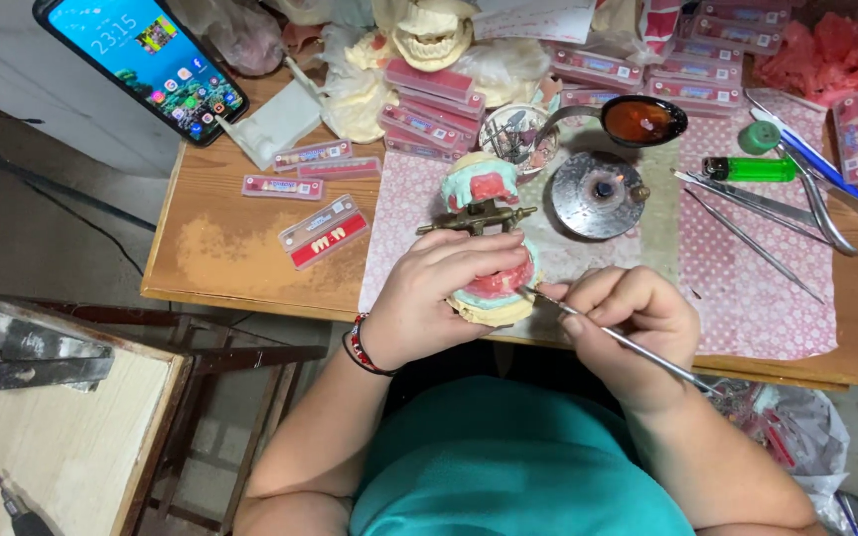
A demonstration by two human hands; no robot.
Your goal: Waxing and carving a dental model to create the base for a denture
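Teal shirt (508, 467), left hand (429, 298) gripping dental model (494, 288), right hand (628, 323) pinching metal tool (628, 342), cluttered wooden table (220, 248).

Left hand (439, 298) wrapped around a hinged plaster jaw model (484, 238) with pink wax, held at the near edge of a wooden table (220, 248). Right hand (628, 323) pinching a thin metal tool (628, 342), tip touching the pink wax on the lower half. Just beyond, a small round burner (596, 194) and a spoon (638, 119) on a pink dotted cloth (747, 288). Green lighter (752, 169) near the metal picks (757, 243). Phone (141, 60) well apart, far left.
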